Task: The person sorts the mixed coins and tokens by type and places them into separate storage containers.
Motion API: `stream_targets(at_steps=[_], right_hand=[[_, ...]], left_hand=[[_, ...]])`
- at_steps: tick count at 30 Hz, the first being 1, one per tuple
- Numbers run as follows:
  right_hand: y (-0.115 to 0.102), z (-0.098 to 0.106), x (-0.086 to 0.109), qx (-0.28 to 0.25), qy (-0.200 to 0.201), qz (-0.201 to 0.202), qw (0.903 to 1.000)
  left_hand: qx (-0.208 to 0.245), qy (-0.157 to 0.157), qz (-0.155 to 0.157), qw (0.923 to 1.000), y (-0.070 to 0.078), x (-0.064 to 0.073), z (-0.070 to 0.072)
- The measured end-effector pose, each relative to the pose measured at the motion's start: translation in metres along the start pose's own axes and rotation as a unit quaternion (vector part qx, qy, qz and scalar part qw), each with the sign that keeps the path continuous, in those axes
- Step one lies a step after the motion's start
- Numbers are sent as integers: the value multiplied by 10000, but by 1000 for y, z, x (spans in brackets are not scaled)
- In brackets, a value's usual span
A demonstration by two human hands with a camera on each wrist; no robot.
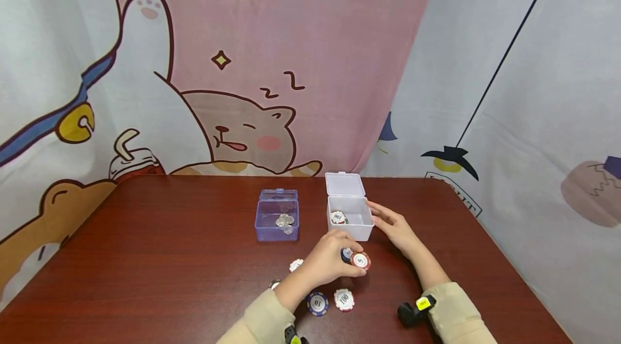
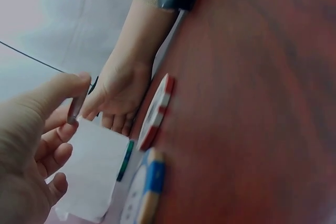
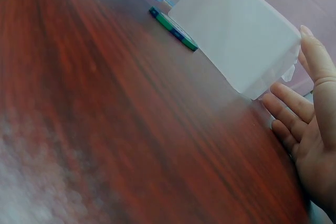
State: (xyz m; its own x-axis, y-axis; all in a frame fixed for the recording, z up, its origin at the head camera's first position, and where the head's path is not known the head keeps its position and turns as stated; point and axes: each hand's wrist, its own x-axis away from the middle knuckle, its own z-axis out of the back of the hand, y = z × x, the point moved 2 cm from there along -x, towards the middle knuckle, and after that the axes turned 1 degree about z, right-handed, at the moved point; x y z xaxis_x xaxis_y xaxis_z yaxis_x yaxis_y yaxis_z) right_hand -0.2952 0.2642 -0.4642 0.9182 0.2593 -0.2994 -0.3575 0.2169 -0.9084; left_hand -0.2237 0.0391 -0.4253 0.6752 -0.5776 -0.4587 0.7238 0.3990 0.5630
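In the head view my left hand (image 1: 330,260) pinches a red poker chip (image 1: 360,260) marked 5 between thumb and fingers. The left wrist view shows that pinched chip (image 2: 79,103) edge-on. Behind it, a green-and-blue chip (image 3: 173,29) lies on the table in front of the white box (image 3: 239,35). This box (image 1: 356,232) stands with its lid up and holds white chips (image 1: 338,218) marked 100. My right hand (image 1: 395,229) touches the box's right side, thumb at the front corner (image 3: 299,32), its fingers (image 3: 289,111) extended.
Left of the white box stands a blue see-through box (image 1: 264,232), lid up, with clear pieces (image 1: 285,221) inside. Nearer me lie a blue chip (image 1: 317,304) marked 10, a white-and-red chip (image 1: 344,300) marked 100, and another white chip (image 1: 295,265). A patterned curtain (image 1: 310,20) hangs behind the table.
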Motion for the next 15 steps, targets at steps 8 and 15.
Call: stream_targets(at_steps=[8, 15], right_hand=[[0, 0, 0, -36, 49, 54, 10000], [1, 0, 0, -37, 21, 88, 10000]], left_hand=[[152, 314, 266, 9990, -4, -6, 12], [31, 651, 215, 9976, -6, -12, 20]])
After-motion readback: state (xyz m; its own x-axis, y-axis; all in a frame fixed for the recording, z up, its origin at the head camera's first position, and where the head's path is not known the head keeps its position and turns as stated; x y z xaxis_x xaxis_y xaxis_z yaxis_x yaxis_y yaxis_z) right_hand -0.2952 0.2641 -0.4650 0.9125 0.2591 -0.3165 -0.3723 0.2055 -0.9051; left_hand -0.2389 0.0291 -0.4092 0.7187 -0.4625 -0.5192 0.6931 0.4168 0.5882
